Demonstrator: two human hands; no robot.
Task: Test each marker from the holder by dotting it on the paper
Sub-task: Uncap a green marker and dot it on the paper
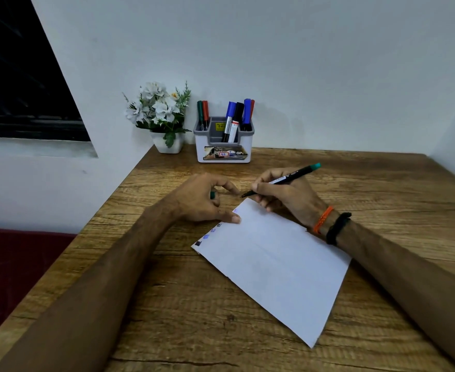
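My right hand (285, 196) grips an uncapped black marker with a green end (290, 179), its tip hovering just past the far corner of the white paper (274, 261). My left hand (207, 200) holds the small green cap (212, 194) between curled fingers, with one fingertip resting on the paper's left edge. Several ink dots run along that edge. The white and grey holder (222, 142) stands at the back of the desk with several markers in it: green, red, blue and black.
A white pot of artificial flowers (162, 116) sits left of the holder against the wall. The wooden desk (167, 304) ends at a wall behind and on the left, with a dark red surface (11, 264) below its left edge.
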